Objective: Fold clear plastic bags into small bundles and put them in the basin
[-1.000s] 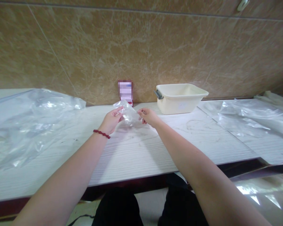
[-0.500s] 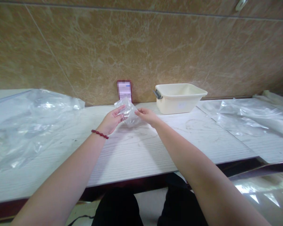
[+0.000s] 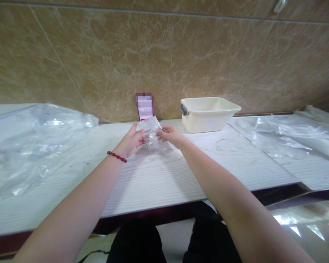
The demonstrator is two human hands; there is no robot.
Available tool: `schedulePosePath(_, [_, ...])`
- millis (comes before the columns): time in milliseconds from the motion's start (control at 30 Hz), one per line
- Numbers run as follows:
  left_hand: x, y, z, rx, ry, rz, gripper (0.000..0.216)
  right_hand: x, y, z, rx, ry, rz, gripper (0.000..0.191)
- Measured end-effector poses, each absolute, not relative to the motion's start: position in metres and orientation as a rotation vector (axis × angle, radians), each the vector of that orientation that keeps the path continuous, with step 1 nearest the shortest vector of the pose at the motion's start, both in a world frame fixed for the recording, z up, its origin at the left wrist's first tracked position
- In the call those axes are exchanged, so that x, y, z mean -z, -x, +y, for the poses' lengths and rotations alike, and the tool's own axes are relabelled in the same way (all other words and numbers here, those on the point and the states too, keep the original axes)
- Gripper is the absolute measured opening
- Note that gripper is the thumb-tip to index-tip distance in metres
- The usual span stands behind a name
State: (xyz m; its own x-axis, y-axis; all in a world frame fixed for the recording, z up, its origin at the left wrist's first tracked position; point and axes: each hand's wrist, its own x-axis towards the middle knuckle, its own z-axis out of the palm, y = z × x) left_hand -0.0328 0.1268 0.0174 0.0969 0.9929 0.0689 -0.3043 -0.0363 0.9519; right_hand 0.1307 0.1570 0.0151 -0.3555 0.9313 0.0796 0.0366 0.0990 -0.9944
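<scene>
A small clear plastic bag (image 3: pixel 152 134) hangs between both hands above the white table (image 3: pixel 159 175). My left hand (image 3: pixel 131 140), with a red bead bracelet at the wrist, pinches the bag's left edge. My right hand (image 3: pixel 171 135) pinches its right edge with closed fingers. The two hands sit close together, near the far side of the table. What the bag holds, if anything, I cannot make out.
A cream plastic tub (image 3: pixel 208 113) with a grey handle stands against the marble wall, right of the hands. A small red box (image 3: pixel 144 106) leans on the wall behind the bag. Large clear plastic sheets lie at the left (image 3: pixel 38 142) and right (image 3: pixel 293 135).
My hands have drawn closer together, and the bag now hangs flatter and more upright between them. Nothing else on the table has moved.
</scene>
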Motion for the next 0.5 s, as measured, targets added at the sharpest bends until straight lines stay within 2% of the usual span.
schedulePosePath(133, [-0.017, 0.0347, 0.1307, -1.345, -1.037, 0.934, 0.026, -0.0154, -0.1306, 0.1562, -1.361, 0.956, -1.613, 0.012])
schedulePosePath(200, [-0.0188, 0.035, 0.1302, -1.357, -1.032, 0.94, 0.014, -0.0159, -0.1309, 0.1552, -1.338, 0.952, -1.649, 0.013])
schedulePosePath(500, [-0.0265, 0.0302, 0.124, -1.368, -0.965, 0.878, 0.012, -0.0161, -0.1321, 0.1536, -1.394, 0.887, -1.657, 0.027])
